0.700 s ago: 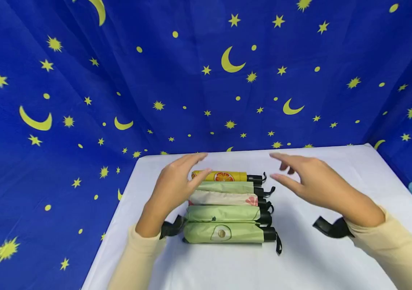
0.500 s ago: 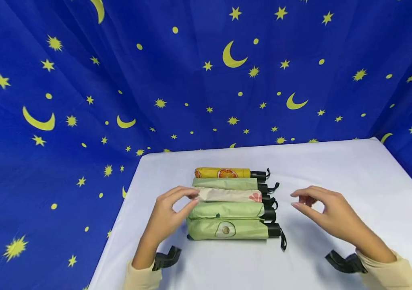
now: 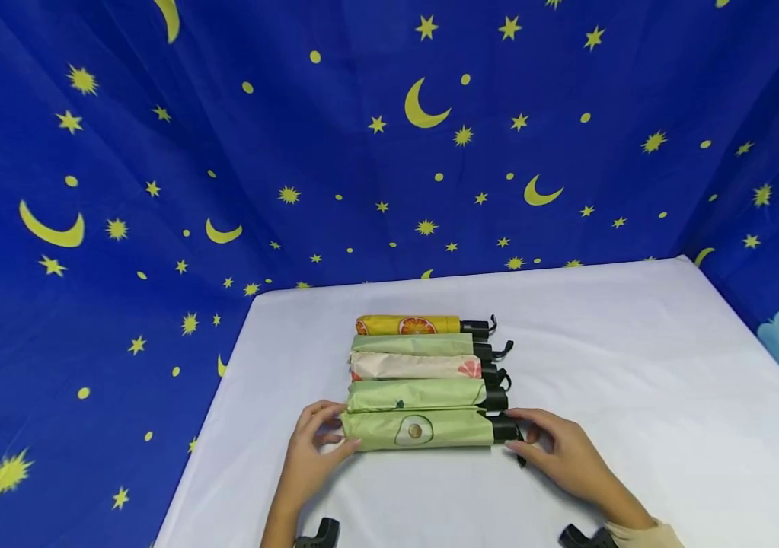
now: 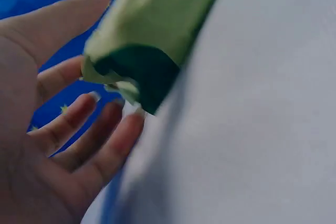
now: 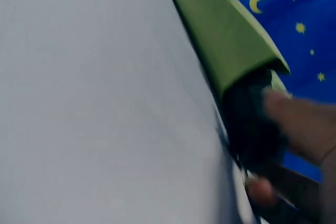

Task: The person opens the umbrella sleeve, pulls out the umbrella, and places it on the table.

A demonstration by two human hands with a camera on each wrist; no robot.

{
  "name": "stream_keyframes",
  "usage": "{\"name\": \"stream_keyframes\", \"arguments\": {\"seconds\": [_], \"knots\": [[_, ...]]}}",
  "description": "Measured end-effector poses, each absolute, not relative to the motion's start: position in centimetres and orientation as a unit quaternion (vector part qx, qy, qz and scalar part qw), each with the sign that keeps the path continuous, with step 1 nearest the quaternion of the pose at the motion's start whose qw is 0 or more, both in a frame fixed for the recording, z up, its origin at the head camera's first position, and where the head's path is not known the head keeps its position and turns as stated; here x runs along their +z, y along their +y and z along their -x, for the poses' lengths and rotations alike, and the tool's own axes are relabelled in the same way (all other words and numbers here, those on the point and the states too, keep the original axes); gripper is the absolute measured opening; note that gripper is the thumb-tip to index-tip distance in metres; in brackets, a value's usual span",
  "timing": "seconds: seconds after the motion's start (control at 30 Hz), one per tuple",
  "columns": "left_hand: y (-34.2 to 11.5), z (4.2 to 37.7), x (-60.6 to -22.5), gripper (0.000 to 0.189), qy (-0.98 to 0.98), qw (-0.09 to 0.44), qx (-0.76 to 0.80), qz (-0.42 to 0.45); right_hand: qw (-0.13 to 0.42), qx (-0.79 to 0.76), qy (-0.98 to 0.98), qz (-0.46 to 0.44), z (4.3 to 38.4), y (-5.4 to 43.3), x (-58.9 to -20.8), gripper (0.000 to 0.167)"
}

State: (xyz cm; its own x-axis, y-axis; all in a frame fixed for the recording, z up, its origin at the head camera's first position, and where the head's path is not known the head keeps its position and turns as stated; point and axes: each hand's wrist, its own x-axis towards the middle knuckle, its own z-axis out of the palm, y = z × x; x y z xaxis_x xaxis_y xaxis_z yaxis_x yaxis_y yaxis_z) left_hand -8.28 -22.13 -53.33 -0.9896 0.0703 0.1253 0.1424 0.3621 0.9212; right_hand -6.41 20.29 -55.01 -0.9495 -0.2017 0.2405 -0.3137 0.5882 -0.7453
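At the near end of a row on the white tabletop lies a folded avocado-print umbrella, green, its black handle toward the person's right. The left hand is at the cloth end, fingers loosely spread around it, the thumb by the near edge and the other fingers toward the far side. The right hand has thumb and fingers to either side of the handle, next to a dark strap; the right wrist view is blurred there, so I cannot tell whether it pinches the handle. Just beyond, side by side, lie a light green umbrella, a cream umbrella with a pinkish print, a pale green umbrella and a yellow umbrella with orange slices, their handles also pointing right. Behind the tabletop rises a blue curtain with yellow moons and stars.
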Motion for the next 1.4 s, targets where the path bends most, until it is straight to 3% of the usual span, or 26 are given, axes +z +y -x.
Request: {"name": "stream_keyframes", "arguments": {"seconds": [0.17, 0.33, 0.63, 0.93, 1.2, 1.4], "knots": [[-22.3, 8.2, -53.9, 0.074, -0.851, -0.006, -0.523, 0.057, 0.108, 0.376, -0.906, -0.158, 6.5, 19.3, -55.2, 0.050], [-22.1, 8.3, -53.9, 0.070, -0.870, 0.009, -0.489, 0.058, 0.119, 0.366, -0.909, -0.158, 6.6, 19.1, -55.4, 0.046], [-21.7, 8.4, -53.5, 0.064, -0.838, 0.037, -0.541, 0.064, 0.095, 0.385, -0.907, -0.142, 6.8, 19.1, -55.5, 0.042], [-21.8, 7.9, -52.2, 0.059, -0.756, -0.004, -0.648, 0.092, 0.025, 0.577, -0.800, -0.163, 6.2, 19.5, -54.6, 0.036], [-21.2, 7.6, -49.9, 0.061, -0.599, -0.037, -0.764, 0.236, -0.028, 0.716, -0.665, -0.210, 5.2, 18.3, -50.2, 0.029], [-20.6, 6.6, -46.9, 0.066, -0.596, -0.049, -0.762, 0.248, 0.012, 0.696, -0.695, -0.179, 3.6, 17.3, -46.7, 0.028]]}}
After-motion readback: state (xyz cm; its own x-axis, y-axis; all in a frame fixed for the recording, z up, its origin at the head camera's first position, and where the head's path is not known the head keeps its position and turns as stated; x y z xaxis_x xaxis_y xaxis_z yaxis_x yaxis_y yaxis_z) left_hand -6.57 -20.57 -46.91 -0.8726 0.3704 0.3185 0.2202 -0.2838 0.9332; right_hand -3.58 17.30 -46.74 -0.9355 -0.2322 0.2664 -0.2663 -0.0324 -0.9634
